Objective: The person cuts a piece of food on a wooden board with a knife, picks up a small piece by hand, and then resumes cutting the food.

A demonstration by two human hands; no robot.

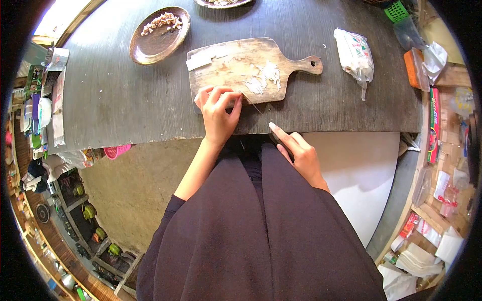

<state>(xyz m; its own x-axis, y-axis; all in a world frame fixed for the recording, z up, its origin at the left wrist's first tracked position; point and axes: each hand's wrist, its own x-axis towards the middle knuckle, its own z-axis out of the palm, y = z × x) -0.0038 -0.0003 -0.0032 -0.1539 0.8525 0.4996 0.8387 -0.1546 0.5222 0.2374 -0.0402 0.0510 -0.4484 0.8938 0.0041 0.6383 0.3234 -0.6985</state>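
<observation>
A wooden cutting board lies on the dark table, its handle toward the right. My left hand rests at the board's near edge with fingers bent and pinched together; what they hold, if anything, is hidden. A thin knife blade runs from beside those fingertips toward my right hand, which is closed round the mostly hidden handle with the index finger stretched along it. Thin white strips are heaped on the board's right part. Pale flat pieces lie at its upper left.
On the dark table, a brown plate holds small chopped pieces at the upper left. Another plate is cut off at the top. A white plastic package lies right of the board. Shelves with goods flank both sides.
</observation>
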